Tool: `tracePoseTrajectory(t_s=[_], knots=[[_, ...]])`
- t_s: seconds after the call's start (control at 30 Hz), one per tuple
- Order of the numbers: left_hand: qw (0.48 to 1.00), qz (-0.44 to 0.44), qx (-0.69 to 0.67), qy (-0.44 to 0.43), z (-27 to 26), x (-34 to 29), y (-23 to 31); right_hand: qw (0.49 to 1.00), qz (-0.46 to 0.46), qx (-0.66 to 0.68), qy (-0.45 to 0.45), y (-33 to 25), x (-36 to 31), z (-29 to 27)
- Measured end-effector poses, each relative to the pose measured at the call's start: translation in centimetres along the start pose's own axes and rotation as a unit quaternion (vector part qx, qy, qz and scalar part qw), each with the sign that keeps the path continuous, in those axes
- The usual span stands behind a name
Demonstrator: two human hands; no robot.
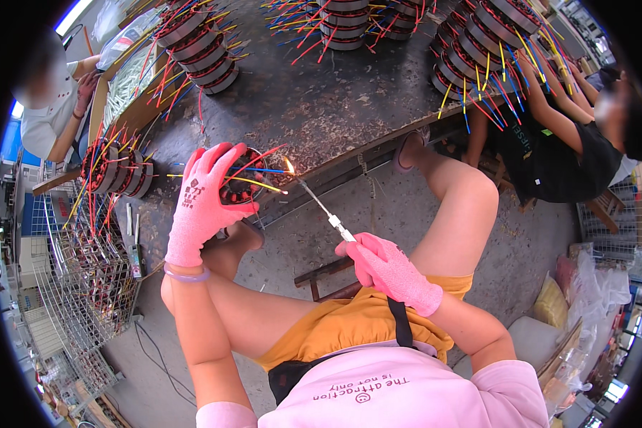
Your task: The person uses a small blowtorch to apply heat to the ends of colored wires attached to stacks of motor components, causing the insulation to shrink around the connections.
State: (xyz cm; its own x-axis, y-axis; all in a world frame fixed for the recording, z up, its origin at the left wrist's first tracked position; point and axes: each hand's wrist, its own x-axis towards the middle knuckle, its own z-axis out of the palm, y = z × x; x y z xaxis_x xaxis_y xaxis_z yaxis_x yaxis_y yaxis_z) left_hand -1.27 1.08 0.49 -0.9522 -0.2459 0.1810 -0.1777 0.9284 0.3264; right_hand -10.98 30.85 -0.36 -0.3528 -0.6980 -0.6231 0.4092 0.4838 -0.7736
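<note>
My left hand [201,200], in a pink glove, grips a motor stator [241,191] at the near left edge of the table. Its fingers go over the top and the thumb lies along the near side. Red windings fill the metal ring, and red, blue and yellow lead wires [264,170] stick out to the right. My right hand [389,267], also in a pink glove, is closed round a slim torch [335,222] with a thin metal tube and a white fitting. A small flame [289,166] burns at the tube's tip, right by the ends of the leads.
Stacks of wound stators stand at the back left [196,46], back middle [344,25] and right [485,43] of the dark worktable [292,107]. A shorter stack [118,170] and a box of white sleeves [128,89] are left. Wire baskets [85,285] stand below. Co-workers sit at both sides.
</note>
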Motion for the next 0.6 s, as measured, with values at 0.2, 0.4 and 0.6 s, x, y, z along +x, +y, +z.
tracePoseTrajectory(t_s=[0.2, 0.4, 0.6], knots=[[1.000, -0.001, -0.016, -0.005, -0.02, 0.06, -0.13, 1.000, -0.003, -0.004, 0.002, 0.08, 0.09, 0.09], [1.000, -0.004, -0.015, -0.002, -0.17, 0.09, 0.17, 1.000, -0.008, -0.004, 0.000, 0.17, 0.02, -0.06], [1.000, 0.007, 0.005, -0.005, -0.08, 0.29, 0.12, 1.000, -0.007, 0.009, -0.003, 0.36, 0.30, -0.02]])
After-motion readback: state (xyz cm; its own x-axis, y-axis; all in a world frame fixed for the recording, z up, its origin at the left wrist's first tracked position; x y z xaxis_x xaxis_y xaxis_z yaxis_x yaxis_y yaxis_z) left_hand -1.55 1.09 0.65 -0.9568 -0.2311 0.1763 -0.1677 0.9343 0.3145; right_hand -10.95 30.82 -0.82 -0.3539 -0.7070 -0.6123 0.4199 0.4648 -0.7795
